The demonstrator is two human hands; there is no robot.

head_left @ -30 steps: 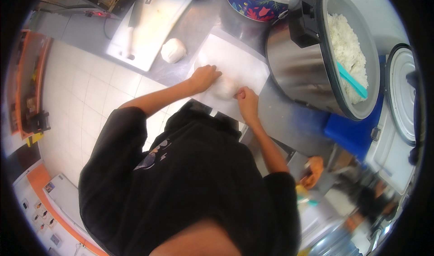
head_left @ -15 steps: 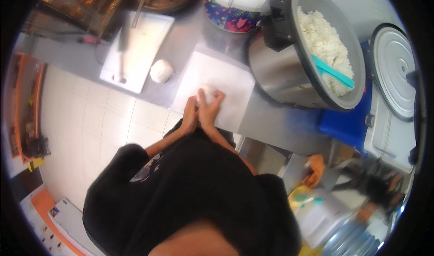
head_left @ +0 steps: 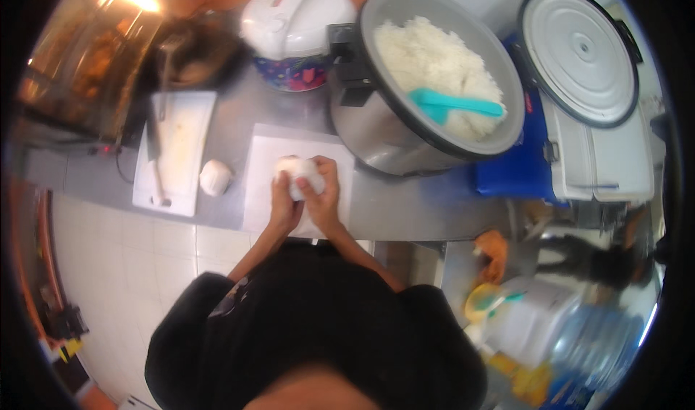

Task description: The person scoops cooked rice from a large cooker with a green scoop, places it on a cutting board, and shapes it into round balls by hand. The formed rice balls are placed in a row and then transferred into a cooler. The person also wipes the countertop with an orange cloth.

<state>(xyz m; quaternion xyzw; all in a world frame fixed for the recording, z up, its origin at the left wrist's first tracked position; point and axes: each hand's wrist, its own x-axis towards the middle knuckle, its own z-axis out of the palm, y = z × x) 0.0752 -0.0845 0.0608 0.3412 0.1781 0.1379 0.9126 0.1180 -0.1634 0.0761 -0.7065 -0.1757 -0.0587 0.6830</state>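
A: Surface, and left-hand lot?
B: Steel desk (head_left: pixel 427 218). One white cutting board (head_left: pixel 181 142), knife (head_left: pixel 154 145) on it. Just right, one white round bundle (head_left: pixel 216 178), set down; judged finished.
A: Centre lot?
B: One pale sheet (head_left: pixel 262 149), flat. Over it, a second bundle (head_left: pixel 295 168), gripped from both sides: left hand (head_left: pixel 284 206) cupped at its left, right hand (head_left: pixel 324 195) curled round its right. Rounded, not yet set down; whether closed, cannot tell.
A: Right-hand lot?
B: One large pot (head_left: pixel 384 138), uncovered, amply stocked with rice (head_left: pixel 427 51); turquoise scoop (head_left: pixel 456 106) resting on top.
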